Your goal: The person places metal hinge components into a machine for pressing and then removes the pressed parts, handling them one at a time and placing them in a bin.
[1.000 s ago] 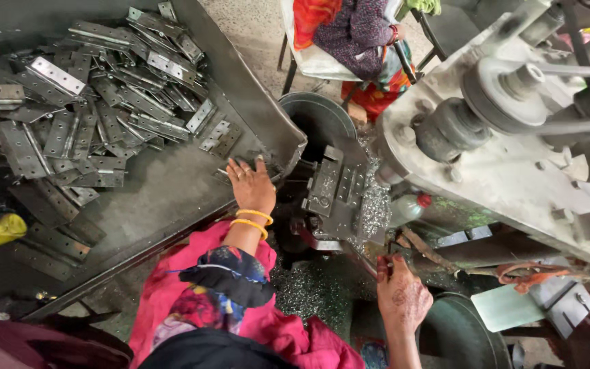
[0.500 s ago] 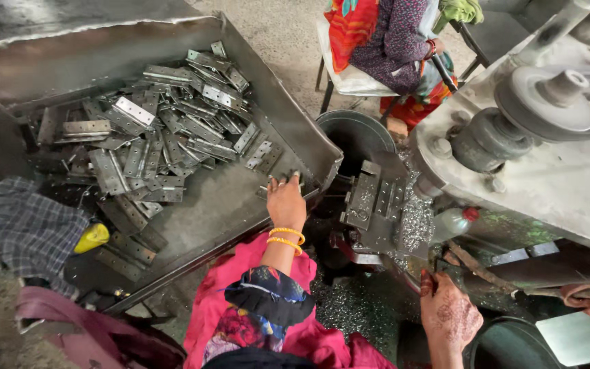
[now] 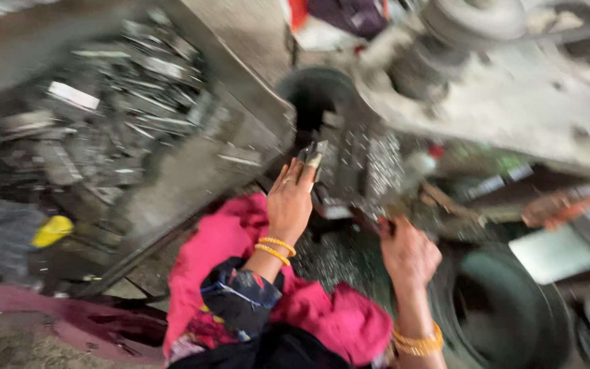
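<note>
Left hand [image 3: 289,201] grip clamped on small metal plate [image 3: 313,156], long axis upright, tip pointing far, beside press [image 3: 486,89]. Right hand [image 3: 408,253] fist closed on lever [image 3: 384,222], blurred. Tray [image 3: 192,174] at left holds plates [image 3: 131,75].

Dull grey metal is seen in the small plate [image 3: 313,156] and heaped plates [image 3: 124,102]; the press [image 3: 513,89] is painted, worn, matt

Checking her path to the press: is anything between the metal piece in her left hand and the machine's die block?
Nothing visible. The left hand holds the small flat grey metal piece right beside the dark perforated die block, though blur hides detail.
</note>
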